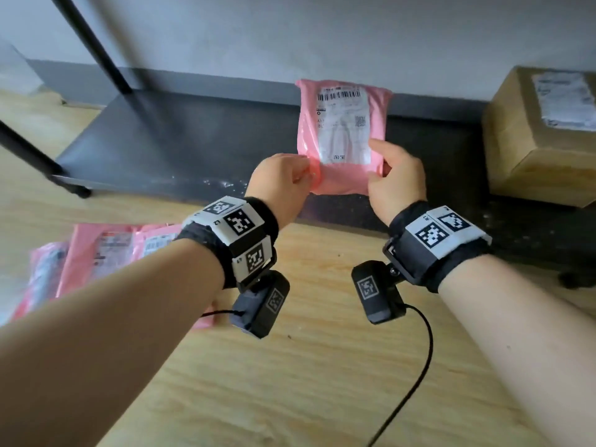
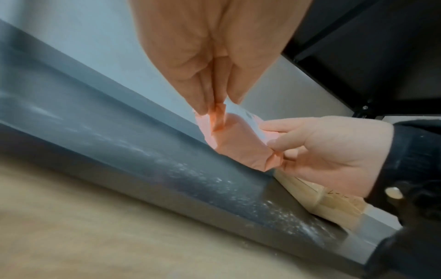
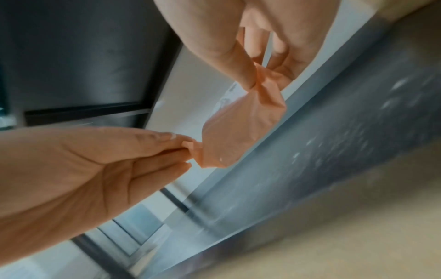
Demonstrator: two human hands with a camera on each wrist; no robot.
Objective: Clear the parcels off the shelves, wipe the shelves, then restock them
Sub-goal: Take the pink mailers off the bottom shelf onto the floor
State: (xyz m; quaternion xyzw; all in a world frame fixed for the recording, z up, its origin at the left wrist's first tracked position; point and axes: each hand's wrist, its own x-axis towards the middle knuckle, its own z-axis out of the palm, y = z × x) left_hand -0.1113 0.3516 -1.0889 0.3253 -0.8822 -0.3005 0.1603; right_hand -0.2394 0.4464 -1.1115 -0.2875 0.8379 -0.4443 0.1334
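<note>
A pink parcel bag (image 1: pixel 342 137) with a white shipping label hangs above the dark bottom shelf (image 1: pixel 180 140), held by both hands. My left hand (image 1: pixel 283 179) pinches its lower left corner. My right hand (image 1: pixel 395 179) pinches its lower right corner, thumb on the label side. The left wrist view shows the pink parcel bag (image 2: pixel 236 145) just over the dusty shelf (image 2: pixel 119 151), with my left hand (image 2: pixel 214 105) pinching one corner and my right hand (image 2: pixel 281 149) the other. In the right wrist view the pink parcel bag (image 3: pixel 238 130) hangs between my right hand (image 3: pixel 255 75) and my left hand (image 3: pixel 186 149).
A brown cardboard box (image 1: pixel 545 133) stands on the shelf at the right. More pink parcels (image 1: pixel 96 250) lie on the wooden floor (image 1: pixel 306 382) at the left. Black shelf posts (image 1: pixel 93 46) rise at the left. White dust (image 1: pixel 222 183) marks the shelf's front edge.
</note>
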